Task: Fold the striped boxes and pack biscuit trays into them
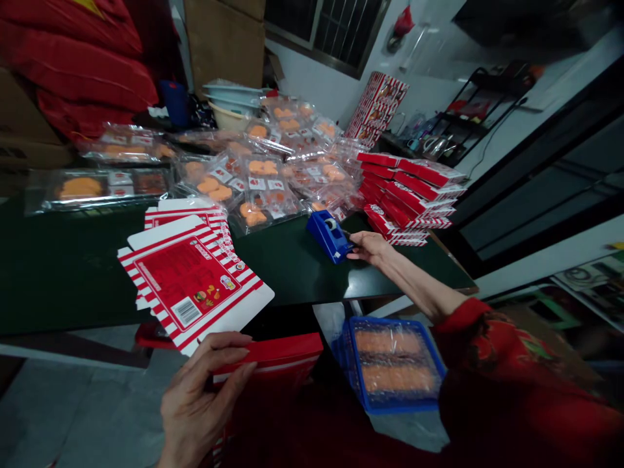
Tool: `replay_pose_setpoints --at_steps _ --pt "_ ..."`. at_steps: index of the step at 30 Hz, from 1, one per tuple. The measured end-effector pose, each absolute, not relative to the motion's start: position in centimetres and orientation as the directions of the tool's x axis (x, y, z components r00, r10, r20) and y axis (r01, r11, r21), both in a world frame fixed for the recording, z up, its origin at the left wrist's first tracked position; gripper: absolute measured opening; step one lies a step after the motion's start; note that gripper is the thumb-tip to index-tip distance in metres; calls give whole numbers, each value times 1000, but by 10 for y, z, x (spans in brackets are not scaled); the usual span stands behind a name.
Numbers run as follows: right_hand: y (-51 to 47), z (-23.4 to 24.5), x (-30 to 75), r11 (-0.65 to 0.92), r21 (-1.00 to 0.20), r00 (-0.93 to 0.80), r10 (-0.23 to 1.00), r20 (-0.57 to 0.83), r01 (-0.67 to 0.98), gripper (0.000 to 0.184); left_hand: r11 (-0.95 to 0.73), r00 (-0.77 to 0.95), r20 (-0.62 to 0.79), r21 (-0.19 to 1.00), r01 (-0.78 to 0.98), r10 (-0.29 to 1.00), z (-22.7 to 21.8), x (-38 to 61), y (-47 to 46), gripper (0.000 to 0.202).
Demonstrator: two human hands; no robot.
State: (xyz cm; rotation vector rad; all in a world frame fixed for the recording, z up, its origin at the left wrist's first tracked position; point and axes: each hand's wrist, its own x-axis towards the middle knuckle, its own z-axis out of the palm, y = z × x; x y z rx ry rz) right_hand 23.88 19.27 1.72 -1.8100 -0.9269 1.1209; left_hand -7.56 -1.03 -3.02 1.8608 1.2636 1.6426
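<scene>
Red carton (pixel 285 351) is held in front of the body, below the surface (pixel 283 266). At left, flat striped carton blanks (pixel 170 273) overlap near the edge, likely for easy reach. The left hand (pixel 205 383) grips the carton's end, seemingly steadying it. The right hand (pixel 368 247) meets the blue tape dispenser (pixel 329 235), fingers narrow; whether they pinch tape, I cannot tell. Rightmost, boxed cartons (pixel 414 195) are stacked, probably saving room.

Left hand (pixel 197 393) is curled, right hand (pixel 371 247) outstretched.
</scene>
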Motion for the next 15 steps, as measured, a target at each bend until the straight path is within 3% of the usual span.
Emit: replay_pose_setpoints --at_steps 4,7,10,15 --pt "170 4 235 -228 -973 390 899 -199 30 15 -535 -46 581 775 336 812 -34 -76 -11 8" --pt "156 -10 233 -173 -985 400 904 -154 12 14 -514 -27 544 807 290 839 -36 -74 -12 14" --pt "153 -24 232 -217 -974 384 907 -175 69 12 -471 -20 492 844 257 870 -36 -71 -13 17" --pt "162 -36 232 -317 -900 316 923 -220 300 32 -422 -130 470 861 282 873 -32 -70 -14 16"
